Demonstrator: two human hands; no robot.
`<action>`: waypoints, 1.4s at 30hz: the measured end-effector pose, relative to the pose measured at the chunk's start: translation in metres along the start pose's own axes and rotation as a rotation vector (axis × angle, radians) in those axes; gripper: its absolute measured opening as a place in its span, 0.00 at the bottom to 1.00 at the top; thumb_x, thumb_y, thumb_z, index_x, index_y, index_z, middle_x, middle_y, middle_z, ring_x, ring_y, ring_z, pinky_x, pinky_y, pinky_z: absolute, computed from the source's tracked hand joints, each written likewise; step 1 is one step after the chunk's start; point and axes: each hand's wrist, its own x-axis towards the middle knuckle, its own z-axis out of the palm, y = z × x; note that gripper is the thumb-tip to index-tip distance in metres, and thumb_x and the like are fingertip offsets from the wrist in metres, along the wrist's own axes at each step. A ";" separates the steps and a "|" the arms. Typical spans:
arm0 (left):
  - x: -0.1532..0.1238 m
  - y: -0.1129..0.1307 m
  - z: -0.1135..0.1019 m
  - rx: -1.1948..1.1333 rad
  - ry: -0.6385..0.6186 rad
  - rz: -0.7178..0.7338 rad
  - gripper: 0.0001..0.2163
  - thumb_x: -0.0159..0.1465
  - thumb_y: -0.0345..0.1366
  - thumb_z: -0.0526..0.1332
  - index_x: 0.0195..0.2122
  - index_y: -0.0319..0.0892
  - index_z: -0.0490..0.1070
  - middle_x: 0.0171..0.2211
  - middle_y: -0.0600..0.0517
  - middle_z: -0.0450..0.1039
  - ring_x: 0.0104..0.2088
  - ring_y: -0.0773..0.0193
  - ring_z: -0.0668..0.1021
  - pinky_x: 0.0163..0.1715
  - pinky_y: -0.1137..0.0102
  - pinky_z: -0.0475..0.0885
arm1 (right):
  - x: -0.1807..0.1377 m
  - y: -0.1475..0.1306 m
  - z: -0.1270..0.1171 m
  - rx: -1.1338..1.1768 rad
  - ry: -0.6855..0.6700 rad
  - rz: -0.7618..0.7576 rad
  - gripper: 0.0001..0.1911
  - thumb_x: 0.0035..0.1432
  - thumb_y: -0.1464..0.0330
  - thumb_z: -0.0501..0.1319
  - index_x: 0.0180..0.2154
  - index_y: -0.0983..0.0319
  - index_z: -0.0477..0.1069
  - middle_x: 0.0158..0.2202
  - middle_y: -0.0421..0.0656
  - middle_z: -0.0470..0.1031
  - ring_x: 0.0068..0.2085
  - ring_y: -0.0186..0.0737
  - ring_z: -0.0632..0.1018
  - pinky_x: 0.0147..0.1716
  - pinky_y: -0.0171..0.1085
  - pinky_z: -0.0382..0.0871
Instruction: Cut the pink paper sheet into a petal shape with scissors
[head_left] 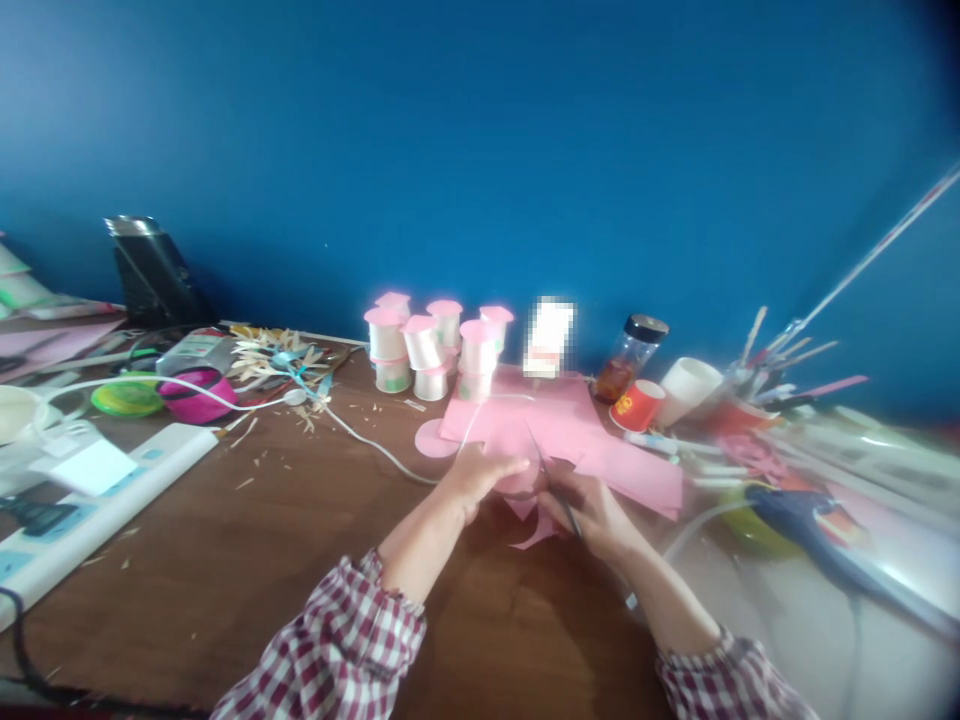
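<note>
My left hand (478, 478) is closed on a piece of pink paper (517, 481) in front of me, its thumb stretched along the top. In my right hand (592, 510) is a pair of scissors (551, 480), the fingers wrapped round the handles and the blades pointing away at the pink piece. Cut pink scraps (541, 530) hang or lie just below it; I cannot tell which. Behind both hands lie larger pink sheets (559, 405), with a round pink piece (430, 438) at their left edge.
Several stacked paper cups (386, 340) with pink tops stand by the blue wall. A phone-like screen (550, 337), lidded bottle (636, 355) and red cup (638, 405) are to their right. A power strip (165, 462) and white cable lie left; a hot glue gun (817, 530) lies right.
</note>
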 end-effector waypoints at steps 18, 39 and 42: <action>-0.002 0.004 0.000 -0.068 -0.021 -0.045 0.20 0.39 0.34 0.71 0.34 0.35 0.73 0.28 0.46 0.76 0.31 0.56 0.77 0.32 0.66 0.70 | -0.001 -0.005 -0.002 -0.031 -0.011 0.004 0.12 0.57 0.62 0.58 0.32 0.65 0.70 0.15 0.35 0.62 0.17 0.30 0.64 0.18 0.31 0.58; 0.001 0.001 -0.004 0.080 -0.089 0.017 0.20 0.42 0.39 0.71 0.35 0.35 0.73 0.35 0.44 0.76 0.36 0.55 0.76 0.36 0.65 0.70 | -0.002 -0.007 -0.004 0.003 -0.039 0.015 0.12 0.56 0.62 0.58 0.32 0.66 0.70 0.16 0.35 0.62 0.18 0.30 0.65 0.19 0.31 0.59; 0.000 0.003 -0.005 0.076 -0.121 0.004 0.19 0.42 0.39 0.71 0.34 0.35 0.74 0.33 0.45 0.76 0.36 0.55 0.77 0.36 0.64 0.71 | -0.003 -0.009 -0.005 0.014 -0.045 0.018 0.13 0.56 0.62 0.58 0.32 0.66 0.69 0.16 0.35 0.62 0.18 0.30 0.64 0.18 0.30 0.58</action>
